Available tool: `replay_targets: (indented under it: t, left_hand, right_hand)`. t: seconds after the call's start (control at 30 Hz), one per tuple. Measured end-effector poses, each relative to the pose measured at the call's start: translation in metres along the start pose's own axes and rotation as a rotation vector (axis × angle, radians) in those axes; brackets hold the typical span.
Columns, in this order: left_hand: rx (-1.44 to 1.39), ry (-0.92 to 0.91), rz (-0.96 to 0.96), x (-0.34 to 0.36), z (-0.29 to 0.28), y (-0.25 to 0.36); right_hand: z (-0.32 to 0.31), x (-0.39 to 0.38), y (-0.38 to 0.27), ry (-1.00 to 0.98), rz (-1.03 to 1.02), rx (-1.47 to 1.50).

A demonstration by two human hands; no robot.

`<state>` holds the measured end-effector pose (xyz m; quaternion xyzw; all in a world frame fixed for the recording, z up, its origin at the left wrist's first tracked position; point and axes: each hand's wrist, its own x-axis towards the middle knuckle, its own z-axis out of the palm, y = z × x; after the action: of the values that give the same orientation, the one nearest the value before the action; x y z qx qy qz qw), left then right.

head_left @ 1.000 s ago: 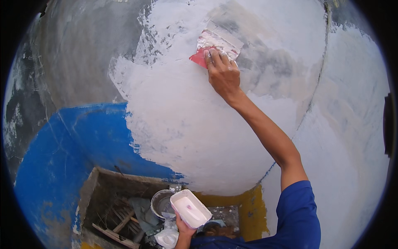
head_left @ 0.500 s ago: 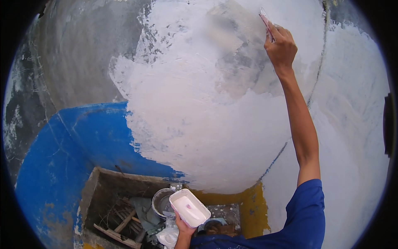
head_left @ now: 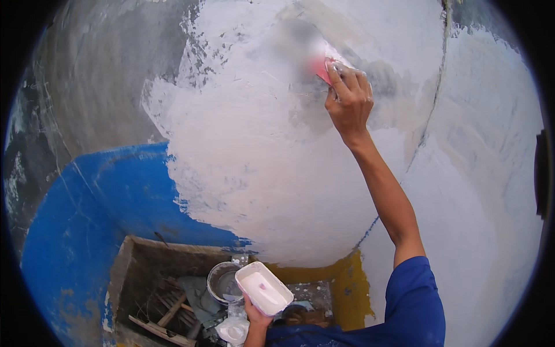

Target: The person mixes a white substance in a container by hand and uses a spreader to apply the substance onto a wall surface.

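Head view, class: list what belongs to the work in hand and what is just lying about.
In use:
- red flat scraper, in the right hand
- white rectangular tub of white paste, in the left hand
- white-smeared wall

Seemingly lying about:
- brown wooden slats
- crumpled grey cloth
- crumpled white plastic bag
- round grey bucket (use unclear)

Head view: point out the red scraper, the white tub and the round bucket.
Red scraper (head_left: 325, 73): head view, on its red part beside the fingers; the rest blurs.
White tub (head_left: 276, 279): head view, on its upper-right rim.
Round bucket (head_left: 219, 273): head view, on its inner wall.
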<state>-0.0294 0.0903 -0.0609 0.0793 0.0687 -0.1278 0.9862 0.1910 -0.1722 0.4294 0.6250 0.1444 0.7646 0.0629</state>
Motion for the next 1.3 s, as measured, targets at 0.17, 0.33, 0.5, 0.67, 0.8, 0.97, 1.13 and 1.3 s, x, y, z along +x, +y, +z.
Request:
replay_targets:
  t: [0.17, 0.33, 0.5, 0.67, 0.8, 0.97, 1.13, 1.3]
  left_hand:
    - [0.036, 0.001, -0.016, -0.002, 0.011, -0.002]
    - [0.105, 0.014, 0.011, 0.001, 0.011, 0.004]
    - [0.047, -0.015, -0.012, 0.002, 0.009, -0.004]
    - [0.035, 0.017, -0.012, -0.002, 0.006, -0.005]
    - [0.017, 0.015, -0.025, -0.005, 0.007, -0.005]
    - [0.012, 0.019, 0.000, -0.008, 0.001, 0.003]
    - [-0.011, 0.009, -0.029, -0.011, 0.008, 0.003]
    - [-0.017, -0.001, -0.058, -0.006, 0.010, 0.008]
  right_hand:
    - [0.016, -0.043, -0.013, -0.151, -0.105, 0.009]
    - [-0.017, -0.018, -0.008, 0.005, -0.021, 0.297]
    - [-0.019, 0.055, 0.104, 0.190, 0.110, -0.039]
    - [0.004, 0.027, 0.053, 0.018, -0.002, 0.050]
    - [0.014, -0.035, -0.052, -0.163, -0.153, 0.264]
    - [-0.003, -0.052, -0.067, -0.102, -0.015, 0.387]
    - [0.017, -0.090, -0.020, -0.131, 0.076, 0.036]
    - [-0.006, -0.131, -0.069, -0.224, 0.059, 0.351]
